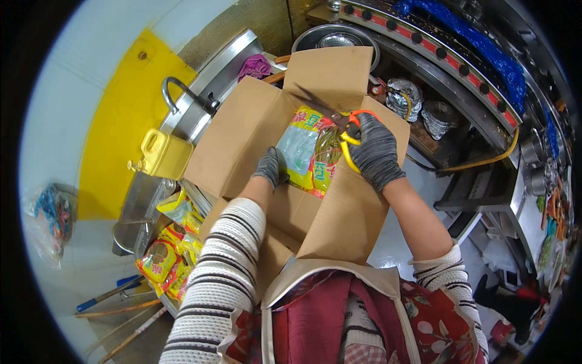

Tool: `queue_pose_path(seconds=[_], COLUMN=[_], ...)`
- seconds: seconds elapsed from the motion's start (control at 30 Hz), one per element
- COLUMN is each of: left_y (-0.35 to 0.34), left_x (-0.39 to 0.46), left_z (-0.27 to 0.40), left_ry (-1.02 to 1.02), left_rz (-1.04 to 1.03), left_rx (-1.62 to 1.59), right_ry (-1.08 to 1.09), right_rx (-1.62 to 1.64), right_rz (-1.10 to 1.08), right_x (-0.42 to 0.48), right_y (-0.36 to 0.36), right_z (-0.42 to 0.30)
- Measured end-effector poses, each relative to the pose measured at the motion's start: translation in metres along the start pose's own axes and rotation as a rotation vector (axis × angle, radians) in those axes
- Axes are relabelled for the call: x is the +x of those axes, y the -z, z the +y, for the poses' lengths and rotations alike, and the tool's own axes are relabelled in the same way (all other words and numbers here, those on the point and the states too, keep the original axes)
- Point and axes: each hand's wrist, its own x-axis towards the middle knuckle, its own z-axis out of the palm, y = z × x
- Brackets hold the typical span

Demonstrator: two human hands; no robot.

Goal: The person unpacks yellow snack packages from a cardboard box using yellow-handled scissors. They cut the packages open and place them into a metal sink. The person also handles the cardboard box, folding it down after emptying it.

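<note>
An open cardboard box (343, 218) stands before me with its flaps spread. Inside lie yellow and red plastic packets (298, 145) that bear writing; dark greenish contents show through a clear part. My right hand (375, 150), in a grey knit glove, grips scissors (338, 119) by their orange and yellow handles. The scissors' dark blades point to the upper left over the packets and look parted. My left hand (271, 168), gloved alike, reaches into the box at the left edge of the packets. Its fingers are partly hidden, so its hold is unclear.
More yellow and red packets (170, 255) lie in the sink area at left, below a yellow jerrycan (166, 153) and a curved faucet (175, 91). A metal basin (307, 38) is behind the box. A gas range (427, 41) with a yellow hose (491, 159) runs along the right.
</note>
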Motion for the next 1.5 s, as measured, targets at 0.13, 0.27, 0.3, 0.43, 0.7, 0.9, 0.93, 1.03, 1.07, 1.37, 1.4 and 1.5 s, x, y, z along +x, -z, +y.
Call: queue_pose_path(seconds=[0.13,0.27,0.3,0.43,0.7,0.9,0.93,1.03,1.07,1.37,1.4,1.5], left_y=[-0.02,-0.021,-0.018,-0.012,0.013,0.008,-0.002,-0.006,-0.004,0.1,0.117,0.22], left_x=[0.025,-0.006,-0.012,-0.039,-0.04,-0.051,-0.054,-0.054,-0.052,-0.151,-0.206,-0.244], left_z=[-0.022,-0.002,0.0,0.028,0.047,0.046,0.045,0.051,0.056,0.107,0.121,0.073], left_ry=[0.137,0.236,0.249,0.342,-0.044,-0.159,-0.17,-0.261,-0.299,-0.703,-0.692,-0.603], left_rz=[0.179,-0.043,-0.116,-0.349,-0.212,-0.459,-0.506,-0.412,-0.341,-0.126,-0.066,0.178], left_rx=[-0.627,-0.984,-1.027,-0.797,-0.418,-0.584,-0.679,-0.737,-0.719,-0.442,-0.444,-0.254], right_ry=[0.031,0.045,0.039,0.012,0.019,0.036,0.022,0.063,0.083,0.055,0.093,0.064], right_rx=[0.075,0.088,0.082,0.094,0.052,0.005,0.009,-0.027,-0.063,-0.116,-0.109,-0.11], right_rz=[0.036,0.084,0.09,0.046,0.066,0.051,-0.019,0.01,0.05,-0.023,0.025,0.012], right_x=[-0.001,-0.004,-0.004,-0.001,0.003,0.002,0.002,0.002,0.001,0.005,0.003,0.002], right_y=[-0.003,-0.006,-0.007,-0.002,-0.004,-0.007,-0.004,-0.002,-0.006,-0.01,-0.013,-0.006], right_z=[0.007,0.015,0.014,0.01,0.004,0.006,0.006,0.003,0.006,0.005,0.015,0.017])
